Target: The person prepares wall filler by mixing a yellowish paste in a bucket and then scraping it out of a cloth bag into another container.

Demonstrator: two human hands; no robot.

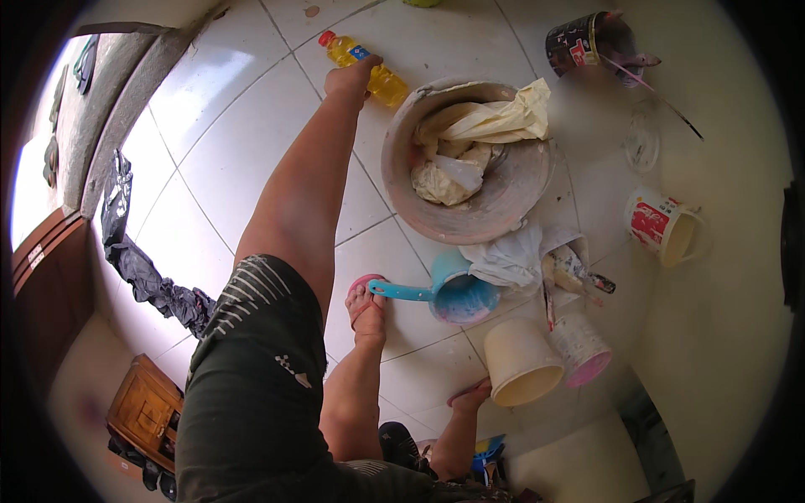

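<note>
Slippage could drop the red-capped yellow bottle (388, 86) onto the tiled floor (365, 256), since only the left hand (350, 80) curls round it, right hand unseen.

My left hand (349, 81) grips a red-capped, yellow-filled plastic bottle (386, 85) beside a round basin (453, 228) on the tiled floor (251, 117).

We hold our long, bare left arm (295, 193) stretched forward, nearly straight, below a dark, pale-striped cloth sleeve (251, 352), our left hand (352, 80) curled gripping.
</note>
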